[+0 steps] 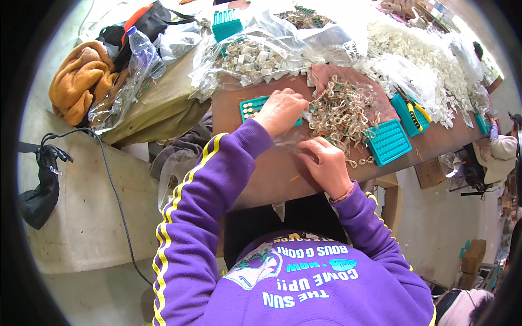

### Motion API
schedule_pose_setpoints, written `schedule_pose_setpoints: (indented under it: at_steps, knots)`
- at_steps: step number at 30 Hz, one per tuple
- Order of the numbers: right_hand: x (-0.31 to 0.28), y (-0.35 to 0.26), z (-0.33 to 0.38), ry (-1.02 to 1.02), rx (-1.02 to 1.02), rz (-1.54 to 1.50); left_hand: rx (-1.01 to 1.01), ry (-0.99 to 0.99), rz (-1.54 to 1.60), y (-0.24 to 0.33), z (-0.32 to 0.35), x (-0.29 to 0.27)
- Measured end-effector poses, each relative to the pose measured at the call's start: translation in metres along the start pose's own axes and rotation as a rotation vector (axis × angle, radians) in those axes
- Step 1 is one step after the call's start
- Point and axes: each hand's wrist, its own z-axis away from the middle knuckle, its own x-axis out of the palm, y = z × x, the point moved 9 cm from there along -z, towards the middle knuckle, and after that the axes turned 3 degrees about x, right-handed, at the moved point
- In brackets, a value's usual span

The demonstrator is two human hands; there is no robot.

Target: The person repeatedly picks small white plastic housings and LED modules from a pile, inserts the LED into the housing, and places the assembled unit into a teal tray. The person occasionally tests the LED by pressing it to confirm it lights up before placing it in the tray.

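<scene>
My left hand [281, 111] is over the right part of a teal slotted tray [243, 116], which holds small round cream-coloured pieces in its left part. Its fingers are curled together at the tip; whatever they pinch is too small to name. Lower and to the right, my right hand [327, 164] is just above the brown tabletop [261, 179], thumb and forefinger drawn together. Any piece between them is hidden. Beside both hands lies a heap of small looped beige wires with little parts attached [340, 111], partly on a reddish-brown cloth [375, 89].
A second teal tray [390, 142] lies right of the heap, and yellow-handled pliers [416, 114] rest on another. Clear bags of small white parts [255, 57] and a large white pile [413, 49] line the back. A plastic bottle [144, 51] lies far left.
</scene>
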Motion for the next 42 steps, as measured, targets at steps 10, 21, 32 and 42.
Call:
schedule_pose_setpoints:
  at_steps: [10,21,32,42]
  knots:
    - [0.001,0.047,0.011,-0.031,0.426,-0.827,0.051,-0.182,0.153,-0.009,-0.024,0.008]
    - [0.008,0.039,0.005,-0.093,0.563,-1.245,0.011,0.063,0.154,-0.018,-0.008,-0.045]
    - [0.041,0.008,-0.013,-0.351,0.56,-1.455,-0.807,0.515,1.573,-0.001,0.139,0.001]
    - [0.063,0.006,-0.023,-0.476,0.593,-1.22,-0.829,0.78,2.057,0.019,0.163,0.006]
